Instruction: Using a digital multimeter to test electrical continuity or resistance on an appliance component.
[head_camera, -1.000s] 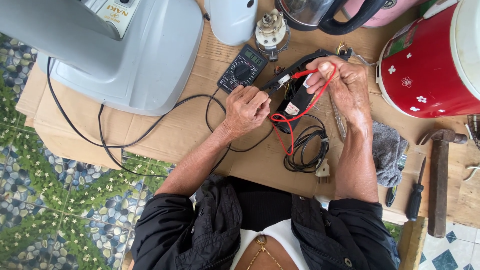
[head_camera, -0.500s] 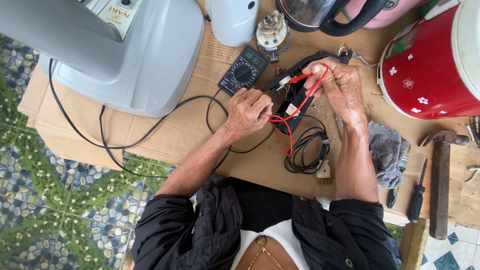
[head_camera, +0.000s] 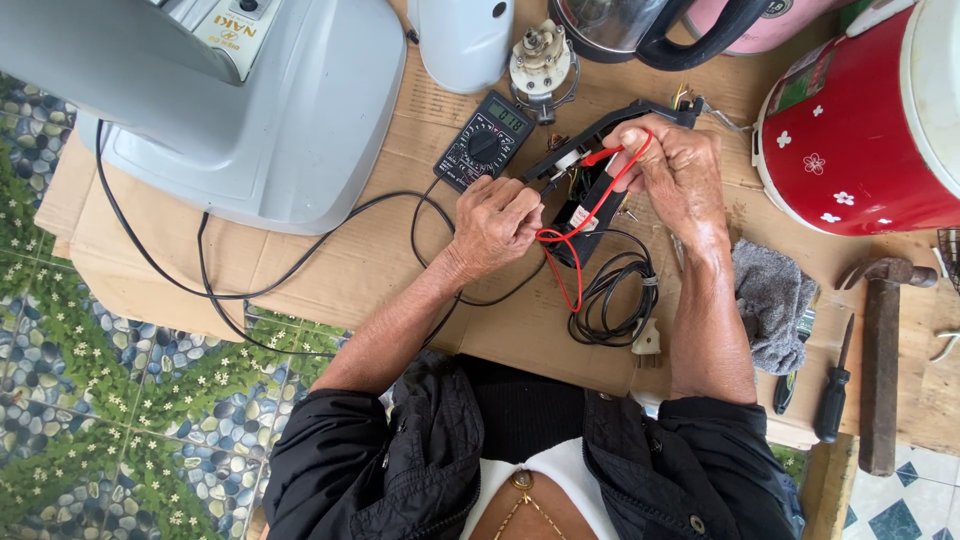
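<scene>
A: Where is the long black plastic part (head_camera: 585, 190) with exposed wiring?

B: On the brown cardboard sheet (head_camera: 330, 270), just right of the black digital multimeter (head_camera: 484, 142).

A: And the hands?

B: The right hand (head_camera: 675, 170) pinches the red probe lead (head_camera: 580, 225) against the part. The left hand (head_camera: 497, 222) is curled shut; its contents I cannot tell. A coiled black cord (head_camera: 610, 300) lies just below.

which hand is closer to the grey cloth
Right. The right hand is just above and left of the grey cloth; the left hand lies farther left, past the coiled cord.
</scene>
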